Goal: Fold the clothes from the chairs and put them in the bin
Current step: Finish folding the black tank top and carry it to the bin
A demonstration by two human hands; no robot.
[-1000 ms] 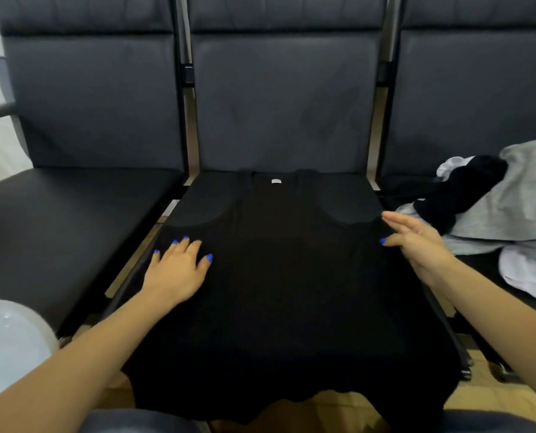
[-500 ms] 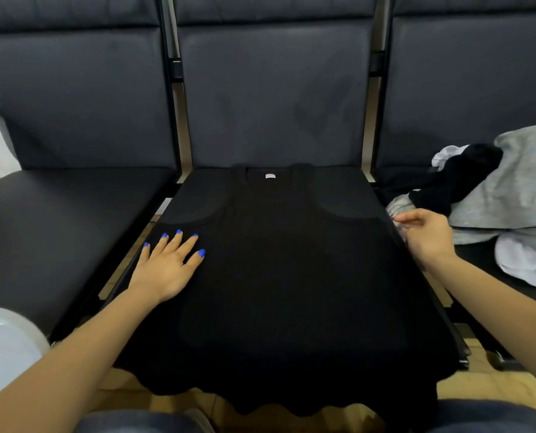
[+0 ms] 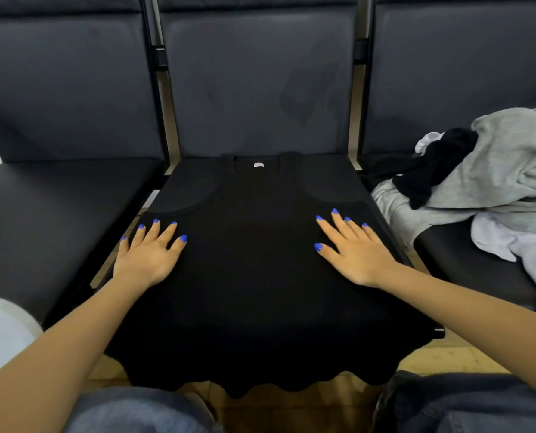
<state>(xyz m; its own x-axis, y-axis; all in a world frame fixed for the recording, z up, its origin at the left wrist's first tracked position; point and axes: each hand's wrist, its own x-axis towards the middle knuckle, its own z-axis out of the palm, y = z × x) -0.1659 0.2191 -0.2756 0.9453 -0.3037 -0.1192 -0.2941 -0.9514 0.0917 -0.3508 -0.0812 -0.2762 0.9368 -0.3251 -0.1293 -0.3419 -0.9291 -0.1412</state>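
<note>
A black sleeveless top [image 3: 257, 276] lies spread flat on the middle chair seat, neck label toward the backrest, its wavy hem hanging over the front edge. My left hand [image 3: 149, 254] rests flat on the top's left side with fingers spread. My right hand [image 3: 351, 248] lies flat on its right side, fingers straight. On the right chair sits a heap of clothes [image 3: 498, 182]: grey, white and one black piece. A white bin [image 3: 0, 332] shows its rim at the lower left.
Three dark padded chairs stand in a row; the left chair seat [image 3: 57, 220] holds nothing. My knees in jeans fill the bottom edge. A brown floor shows below the seat fronts.
My right hand left the top's right edge, where its fingers were curled, and now lies flat on the fabric. My left hand stays flat on the left side.
</note>
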